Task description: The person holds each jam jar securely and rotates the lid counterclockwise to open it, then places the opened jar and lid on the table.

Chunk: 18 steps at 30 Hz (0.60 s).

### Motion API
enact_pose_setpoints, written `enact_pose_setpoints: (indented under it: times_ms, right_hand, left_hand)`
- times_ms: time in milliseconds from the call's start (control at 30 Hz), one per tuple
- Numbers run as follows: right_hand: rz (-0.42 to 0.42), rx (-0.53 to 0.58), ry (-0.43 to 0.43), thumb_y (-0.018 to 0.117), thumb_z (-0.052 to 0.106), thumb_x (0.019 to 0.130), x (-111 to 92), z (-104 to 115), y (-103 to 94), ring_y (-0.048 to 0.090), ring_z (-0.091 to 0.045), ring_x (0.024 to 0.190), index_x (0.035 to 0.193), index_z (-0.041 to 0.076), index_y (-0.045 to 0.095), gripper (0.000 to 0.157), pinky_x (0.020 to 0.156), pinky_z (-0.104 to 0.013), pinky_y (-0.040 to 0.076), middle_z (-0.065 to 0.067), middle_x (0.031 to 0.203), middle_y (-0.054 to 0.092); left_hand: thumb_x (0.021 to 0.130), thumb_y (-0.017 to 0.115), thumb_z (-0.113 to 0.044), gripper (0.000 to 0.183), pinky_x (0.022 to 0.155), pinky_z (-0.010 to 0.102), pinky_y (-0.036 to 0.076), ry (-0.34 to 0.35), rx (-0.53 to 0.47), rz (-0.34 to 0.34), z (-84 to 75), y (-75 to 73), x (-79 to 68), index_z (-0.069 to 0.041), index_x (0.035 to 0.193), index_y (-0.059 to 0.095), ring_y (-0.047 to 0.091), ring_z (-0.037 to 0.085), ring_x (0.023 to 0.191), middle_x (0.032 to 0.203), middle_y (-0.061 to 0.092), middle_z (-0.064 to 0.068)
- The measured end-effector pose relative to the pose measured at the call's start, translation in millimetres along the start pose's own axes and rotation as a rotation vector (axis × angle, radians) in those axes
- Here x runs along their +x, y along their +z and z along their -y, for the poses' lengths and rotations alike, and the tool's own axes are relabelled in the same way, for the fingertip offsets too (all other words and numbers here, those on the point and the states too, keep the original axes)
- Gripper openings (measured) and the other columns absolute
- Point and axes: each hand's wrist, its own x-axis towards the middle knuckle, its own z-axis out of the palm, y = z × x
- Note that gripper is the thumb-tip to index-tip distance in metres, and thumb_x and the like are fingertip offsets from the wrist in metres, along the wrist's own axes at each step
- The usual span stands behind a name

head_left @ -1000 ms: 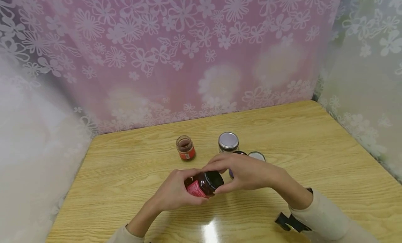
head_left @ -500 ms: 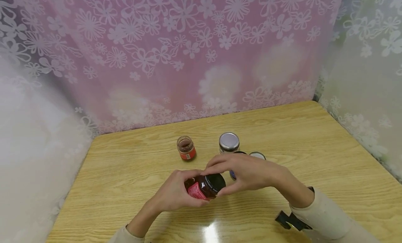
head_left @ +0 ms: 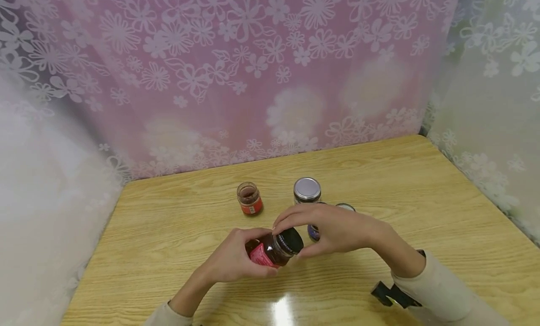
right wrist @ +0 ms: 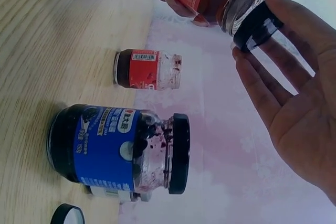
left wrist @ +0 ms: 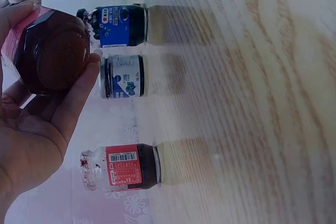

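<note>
In the head view my left hand (head_left: 234,258) grips a faceted jam jar (head_left: 260,255) round its body, tilted with its top toward the right. The jar has dark red contents and a pink-red label. My right hand (head_left: 333,230) holds the jar's black lid (head_left: 291,240) between thumb and fingertips. The right wrist view shows clear glass neck (right wrist: 242,6) beside this lid (right wrist: 257,27), which sits at the mouth end. In the left wrist view the jar's base (left wrist: 60,59) faces the camera, above the table.
A lidless jar (head_left: 250,199) with a red label stands behind the hands. A silver-lidded jar (head_left: 307,190) stands to its right. A blue-labelled jar (right wrist: 113,145) with a black lid is partly behind my right hand. Near it lies a loose lid (right wrist: 68,215) on the wooden table (head_left: 168,223).
The lid has turned and shifted slightly outward on the held jar, with more glass neck showing below it. My right hand has moved slightly with it; the left hand stays nearly still.
</note>
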Motion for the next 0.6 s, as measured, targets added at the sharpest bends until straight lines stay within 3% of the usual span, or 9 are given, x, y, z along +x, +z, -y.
enact_pose_setpoints:
  times_ms: [200,400,600]
  right_hand:
    - [-0.067,0.061,0.042,0.074,0.036,0.084,-3.9,-3.0,-3.1,0.049,-0.009,0.119,0.132,0.023,0.055,0.053,0.096,-0.033,0.044,0.012,0.129,0.054]
    - [-0.092,0.073,0.137,0.074,0.035,0.084,-11.2,-5.9,-6.9,0.05,-0.011,0.12,0.134,0.022,0.054,0.056,0.097,-0.038,0.043,0.009,0.131,0.055]
    - [-0.149,0.106,0.207,0.073,0.038,0.084,-18.8,-10.2,-9.4,0.052,-0.013,0.116,0.134,0.023,0.053,0.056,0.093,-0.041,0.046,0.006,0.129,0.055]
  left_hand:
    - [0.071,0.083,-0.028,0.049,0.072,0.029,0.055,-0.036,-0.022,-0.027,3.4,-0.7,-0.7,-0.025,0.116,0.063,0.064,0.012,0.085,0.099,0.066,-0.008]
    - [0.07,0.083,-0.023,0.053,0.076,0.029,0.054,-0.069,-0.051,-0.038,4.7,-1.3,-0.5,-0.024,0.119,0.062,0.063,0.012,0.09,0.104,0.065,-0.008]
    - [0.07,0.085,-0.027,0.054,0.077,0.029,0.053,-0.095,-0.049,-0.056,6.4,-1.4,-1.3,-0.025,0.12,0.062,0.063,0.011,0.091,0.104,0.065,-0.009]
